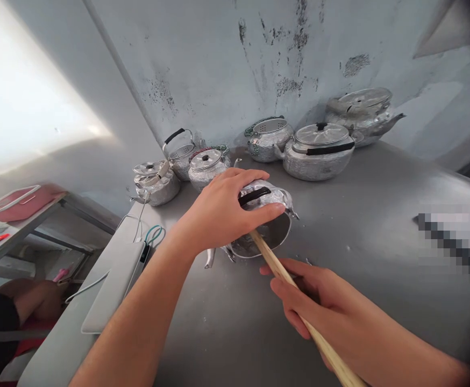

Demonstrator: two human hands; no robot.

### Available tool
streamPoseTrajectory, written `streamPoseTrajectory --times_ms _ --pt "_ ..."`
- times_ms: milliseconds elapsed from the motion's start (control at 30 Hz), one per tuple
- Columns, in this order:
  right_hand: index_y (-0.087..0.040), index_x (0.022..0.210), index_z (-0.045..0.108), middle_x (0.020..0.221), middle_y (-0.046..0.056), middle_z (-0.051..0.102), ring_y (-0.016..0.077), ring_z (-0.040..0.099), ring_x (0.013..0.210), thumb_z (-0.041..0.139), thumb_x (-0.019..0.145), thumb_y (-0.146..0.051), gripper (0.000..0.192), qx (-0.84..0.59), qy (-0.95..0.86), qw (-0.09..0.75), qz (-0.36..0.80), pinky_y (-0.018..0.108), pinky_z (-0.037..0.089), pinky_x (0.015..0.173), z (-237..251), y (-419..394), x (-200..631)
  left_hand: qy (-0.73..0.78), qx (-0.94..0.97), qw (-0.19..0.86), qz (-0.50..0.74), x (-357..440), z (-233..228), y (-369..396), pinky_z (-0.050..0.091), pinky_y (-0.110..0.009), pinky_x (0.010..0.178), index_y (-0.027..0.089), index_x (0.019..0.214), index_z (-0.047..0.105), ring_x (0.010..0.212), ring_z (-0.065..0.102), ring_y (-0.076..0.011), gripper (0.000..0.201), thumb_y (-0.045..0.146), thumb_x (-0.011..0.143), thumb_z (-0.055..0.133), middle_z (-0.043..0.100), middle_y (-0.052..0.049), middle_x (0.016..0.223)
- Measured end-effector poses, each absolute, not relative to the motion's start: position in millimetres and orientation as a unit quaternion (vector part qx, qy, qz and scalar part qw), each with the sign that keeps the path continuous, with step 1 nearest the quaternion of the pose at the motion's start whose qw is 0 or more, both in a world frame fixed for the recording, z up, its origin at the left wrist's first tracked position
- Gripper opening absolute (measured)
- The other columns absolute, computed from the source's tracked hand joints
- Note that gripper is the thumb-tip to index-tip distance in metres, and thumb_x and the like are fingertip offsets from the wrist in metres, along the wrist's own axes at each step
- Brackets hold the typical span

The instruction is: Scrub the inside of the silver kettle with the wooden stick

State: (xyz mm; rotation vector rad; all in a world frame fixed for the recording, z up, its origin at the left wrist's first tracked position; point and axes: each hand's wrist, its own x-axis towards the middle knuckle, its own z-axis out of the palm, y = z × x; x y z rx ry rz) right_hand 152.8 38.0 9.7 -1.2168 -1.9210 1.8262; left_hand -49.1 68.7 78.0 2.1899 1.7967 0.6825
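A dented metal kettle lies tipped on the grey table, its open mouth facing me. My left hand presses over its top, fingers and thumb closed around the body beside the black handle grip. In my right hand is a wooden stick, held along its shaft. The stick's far end reaches into the kettle's mouth, where its tip is hidden. A spout pokes out at the kettle's lower left.
Several crumpled metal kettles stand along the wall, among them a wide lidded kettle and a larger kettle. A white flat case with cables lies at left. Beyond the table edge are a pink basket and a seated person's leg.
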Motion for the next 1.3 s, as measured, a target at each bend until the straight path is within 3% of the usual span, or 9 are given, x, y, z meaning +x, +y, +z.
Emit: streamPoseTrajectory --times_ms 133,300,467,633,933,1300 --pt "-0.024 0.089 0.059 0.06 -0.009 0.047 0.0128 0.041 0.055 0.045 0.108 -0.044 0.031 -0.423 -0.651 0.108 0.621 0.026 0.035 0.053 11.2 37.9 152.3 0.612 0.748 0.114 0.23 -50.1 77.9 69.1 0.044 -0.045 0.119 0.032 0.142 0.065 0.139 0.055 -0.028 0.054 0.058 0.094 0.069 0.061 -0.002 0.15" --pt "-0.024 0.081 0.056 0.058 -0.008 0.045 0.0126 0.039 0.055 0.044 0.107 -0.042 0.034 -0.415 -0.654 0.112 0.623 0.026 0.034 0.053 12.1 37.6 153.1 0.612 0.747 0.115 0.233 -50.2 77.6 69.3 0.042 -0.045 0.121 0.032 0.141 0.065 0.14 0.055 -0.0281 0.053 0.056 0.094 0.07 0.061 -0.002 0.15" --pt "-0.022 0.094 0.062 0.06 -0.008 0.047 0.0132 0.04 0.056 0.044 0.107 -0.042 0.03 -0.425 -0.646 0.094 0.627 0.027 0.034 0.053 12.1 37.2 154.4 0.612 0.747 0.118 0.233 -50.7 77.6 68.4 0.042 -0.045 0.121 0.033 0.142 0.064 0.14 0.054 -0.0282 0.054 0.057 0.094 0.069 0.061 -0.003 0.15" --pt "-0.024 0.086 0.058 0.059 -0.008 0.046 0.013 0.04 0.055 0.045 0.107 -0.047 0.035 -0.424 -0.647 0.107 0.625 0.026 0.035 0.053 15.6 37.4 153.7 0.607 0.749 0.115 0.239 -50.9 77.3 68.3 0.042 -0.046 0.121 0.032 0.14 0.065 0.14 0.054 -0.0293 0.052 0.057 0.095 0.069 0.062 -0.003 0.15" --pt "-0.023 0.098 0.061 0.059 -0.009 0.045 0.0128 0.04 0.053 0.042 0.109 -0.045 0.031 -0.424 -0.636 0.105 0.637 0.026 0.034 0.05 14.6 40.3 151.7 0.606 0.751 0.118 0.234 -50.3 78.8 68.7 0.042 -0.045 0.12 0.032 0.141 0.065 0.139 0.055 -0.0295 0.053 0.057 0.095 0.069 0.062 -0.004 0.15" --pt "-0.023 0.089 0.06 0.058 -0.009 0.044 0.0123 0.037 0.054 0.045 0.107 -0.045 0.032 -0.42 -0.652 0.101 0.623 0.026 0.032 0.05 13.7 37.9 155.1 0.606 0.75 0.12 0.236 -51.1 77.5 68.8 0.042 -0.045 0.12 0.032 0.142 0.065 0.14 0.055 -0.0283 0.054 0.057 0.095 0.068 0.062 -0.004 0.15"
